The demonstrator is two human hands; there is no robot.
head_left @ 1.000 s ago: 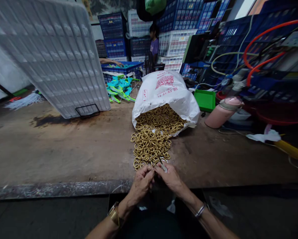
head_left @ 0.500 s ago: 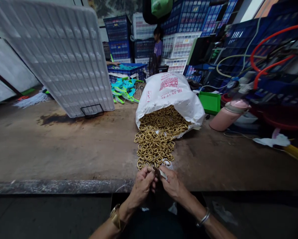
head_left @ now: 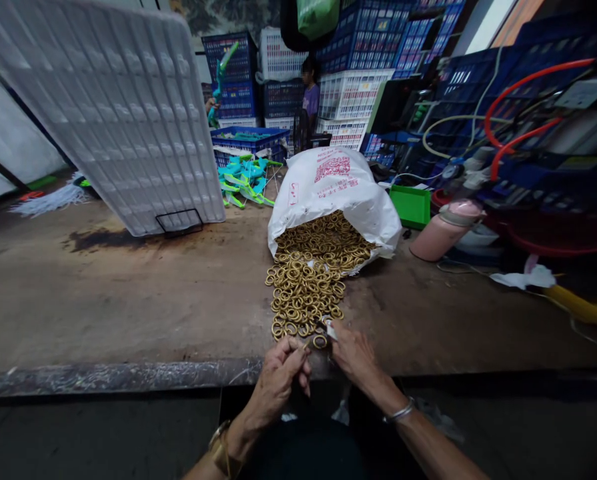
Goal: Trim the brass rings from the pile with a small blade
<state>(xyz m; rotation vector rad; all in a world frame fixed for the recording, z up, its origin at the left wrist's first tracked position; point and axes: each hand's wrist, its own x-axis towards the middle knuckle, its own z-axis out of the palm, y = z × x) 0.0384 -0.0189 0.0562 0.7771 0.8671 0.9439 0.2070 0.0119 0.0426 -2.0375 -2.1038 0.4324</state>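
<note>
My left hand is closed at the table's front edge, thumb and forefinger pinched on a gold ring of which only a sliver shows. My right hand is wrapped round a small tool with a pale part and a dark tip; its exact kind is unclear. The tool's tip reaches the near end of a pile of gold rings. One loose ring lies between my hands. Behind, the pile spills from the mouth of a white sack with red print, lying on its side.
A ribbed white panel leans upright on the wooden table at left. Green and turquoise plastic parts lie behind. At right are a green tray, a pink bottle and hoses. A person is near stacked crates.
My right hand has moved away from the left, forward and right to the pile's near end. A turquoise and green part is now raised by another person's hand at the back left.
</note>
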